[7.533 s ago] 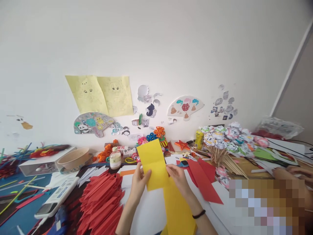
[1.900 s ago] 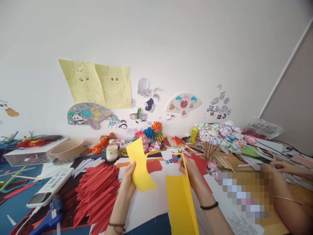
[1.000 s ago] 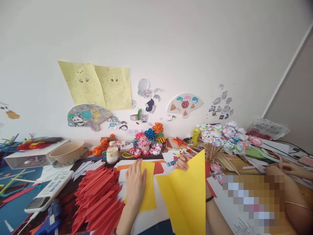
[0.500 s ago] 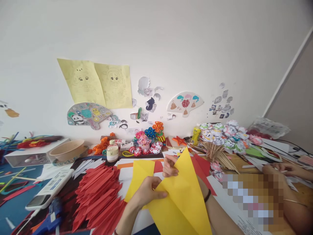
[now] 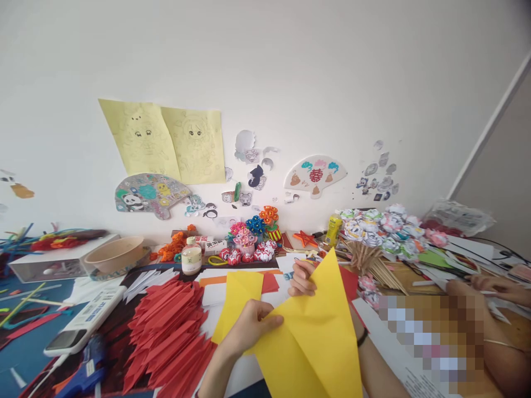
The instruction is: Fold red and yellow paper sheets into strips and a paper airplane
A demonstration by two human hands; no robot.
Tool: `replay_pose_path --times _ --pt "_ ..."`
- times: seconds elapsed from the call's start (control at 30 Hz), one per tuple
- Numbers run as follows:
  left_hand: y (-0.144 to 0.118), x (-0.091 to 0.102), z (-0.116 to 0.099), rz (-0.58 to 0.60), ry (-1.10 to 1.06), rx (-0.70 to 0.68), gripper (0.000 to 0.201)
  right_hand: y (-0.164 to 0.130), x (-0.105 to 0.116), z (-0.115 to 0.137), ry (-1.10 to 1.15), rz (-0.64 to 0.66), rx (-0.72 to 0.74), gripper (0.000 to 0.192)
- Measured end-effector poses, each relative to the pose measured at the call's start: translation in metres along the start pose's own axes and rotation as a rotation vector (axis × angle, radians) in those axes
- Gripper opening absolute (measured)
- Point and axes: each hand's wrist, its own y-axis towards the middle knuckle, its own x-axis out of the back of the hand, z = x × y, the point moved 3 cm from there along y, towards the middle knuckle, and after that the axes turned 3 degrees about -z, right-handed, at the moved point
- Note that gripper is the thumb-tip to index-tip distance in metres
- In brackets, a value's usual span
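I hold a large yellow paper sheet (image 5: 315, 337) up over the table with both hands. My left hand (image 5: 253, 323) pinches its left corner, thumb on top. My right hand (image 5: 302, 278) grips the sheet's far edge near its raised point. A smaller yellow piece (image 5: 236, 298) lies flat on the white paper just left of my left hand. A thick pile of folded red paper strips (image 5: 170, 331) sits to the left of that.
A small bottle (image 5: 191, 260), paper flowers (image 5: 253, 240), a bowl (image 5: 114, 255) and a remote (image 5: 81, 323) crowd the back and left. A bundle of paper roses on sticks (image 5: 377, 237) stands at right. Another person's hand (image 5: 493, 284) works at the far right.
My left hand pressed the small yellow piece flat on the table, let it go and took the corner of the large sheet. My right hand has kept the big sheet raised, turning it.
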Motion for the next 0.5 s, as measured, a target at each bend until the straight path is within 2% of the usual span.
replay_pose_path --times 0.13,0.27,0.33,0.4,0.43,0.5 --pt "0.007 0.005 0.011 -0.123 0.076 0.001 0.049 -0.002 0.015 0.009 -0.086 -0.101 -0.008 0.036" --pt "0.011 0.010 0.020 -0.350 0.316 0.088 0.062 -0.006 0.027 0.020 -0.137 -0.088 -0.008 0.038" --pt "0.010 0.012 0.014 -0.434 0.362 0.011 0.054 -0.008 0.030 0.020 -0.156 -0.061 -0.036 0.037" --pt "0.007 0.011 0.003 -0.411 0.252 -0.099 0.040 -0.008 0.034 0.014 -0.196 -0.057 -0.074 0.036" --pt "0.006 0.009 -0.002 -0.349 0.163 -0.132 0.039 -0.007 0.036 0.010 -0.224 -0.076 -0.084 0.036" --pt "0.003 0.001 -0.007 -0.155 -0.013 -0.131 0.044 -0.005 0.039 0.000 -0.290 -0.153 -0.068 0.037"
